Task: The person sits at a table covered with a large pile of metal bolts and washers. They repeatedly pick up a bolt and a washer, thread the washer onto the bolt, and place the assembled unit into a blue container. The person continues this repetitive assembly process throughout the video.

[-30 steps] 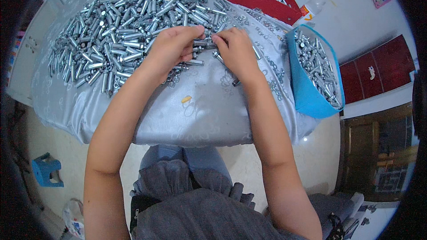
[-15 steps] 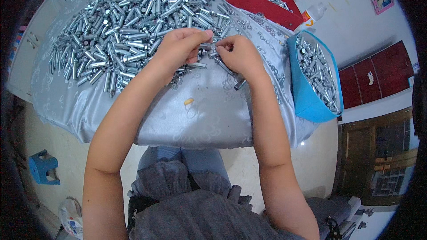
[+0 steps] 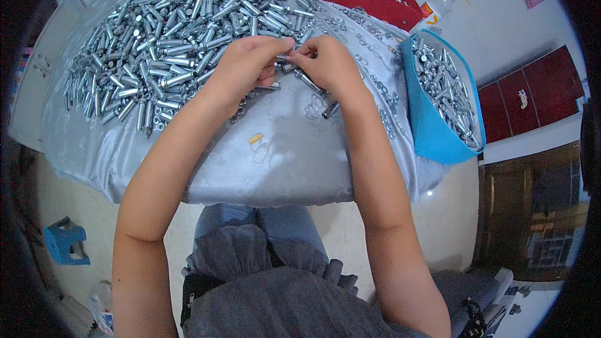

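A metal bolt [image 3: 283,59] is seen between the curled fingers of the left hand [image 3: 247,67] and the bent thumb and forefinger of the right hand [image 3: 329,69]; whether it is gripped cannot be told; a second bolt [image 3: 309,83] is partly covered by the right hand.

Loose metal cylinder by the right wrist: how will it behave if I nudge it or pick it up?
The metal cylinder may well roll if nudged, given its rounded side and the smooth-looking, shiny tablecloth beneath. Its metallic sheen suggests a stiff, somewhat slippery surface. Being metal, it is probably heavy for its size.
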Tool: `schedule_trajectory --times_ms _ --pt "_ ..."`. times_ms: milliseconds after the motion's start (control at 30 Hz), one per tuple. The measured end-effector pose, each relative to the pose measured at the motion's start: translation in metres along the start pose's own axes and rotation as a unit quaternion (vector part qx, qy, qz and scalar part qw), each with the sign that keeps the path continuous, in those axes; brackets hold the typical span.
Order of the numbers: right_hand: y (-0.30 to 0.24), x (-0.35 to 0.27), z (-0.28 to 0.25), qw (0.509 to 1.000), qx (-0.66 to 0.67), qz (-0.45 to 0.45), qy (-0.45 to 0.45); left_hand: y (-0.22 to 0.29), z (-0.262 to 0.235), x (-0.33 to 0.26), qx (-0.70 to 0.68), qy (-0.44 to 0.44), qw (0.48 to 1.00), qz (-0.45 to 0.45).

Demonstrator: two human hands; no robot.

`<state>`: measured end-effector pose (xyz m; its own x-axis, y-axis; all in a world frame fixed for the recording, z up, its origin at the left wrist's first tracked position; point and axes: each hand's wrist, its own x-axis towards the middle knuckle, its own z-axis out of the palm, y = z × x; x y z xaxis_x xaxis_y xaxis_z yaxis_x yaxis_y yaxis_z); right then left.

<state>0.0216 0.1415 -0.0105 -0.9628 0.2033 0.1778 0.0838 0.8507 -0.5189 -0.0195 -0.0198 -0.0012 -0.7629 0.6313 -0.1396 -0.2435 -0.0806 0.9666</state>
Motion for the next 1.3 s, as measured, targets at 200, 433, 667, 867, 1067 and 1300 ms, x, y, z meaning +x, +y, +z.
schedule_trajectory --times_ms 200,433,667,867,1067,1300 --pt "0.004 0.000 -0.001 1.000 0.011 -0.007 -0.023 0.001 -0.001 -0.003 -0.021 -0.002 1.000 -0.003" --pt "0.001 0.001 0.001 1.000 0.014 -0.003 -0.015 0.000 -0.001 -0.002 -0.022 -0.010 1.000 -0.004" --pt "-0.001 -0.004 0.007 0.995 0.072 -0.017 0.063 0.001 -0.001 -0.001 -0.028 0.006 1.000 -0.006" --pt "-0.028 -0.017 -0.023 0.908 0.418 0.026 -0.004 0.006 -0.005 -0.006 -0.042 0.017 0.999 -0.007" --pt "-0.028 -0.018 -0.016 0.888 0.458 0.004 -0.029 0.002 -0.006 -0.006 -0.052 -0.025 0.998 -0.005" --pt "-0.030 -0.021 -0.019 0.884 0.464 0.014 -0.059 -0.002 -0.008 -0.004 -0.126 -0.060 0.990 -0.015"
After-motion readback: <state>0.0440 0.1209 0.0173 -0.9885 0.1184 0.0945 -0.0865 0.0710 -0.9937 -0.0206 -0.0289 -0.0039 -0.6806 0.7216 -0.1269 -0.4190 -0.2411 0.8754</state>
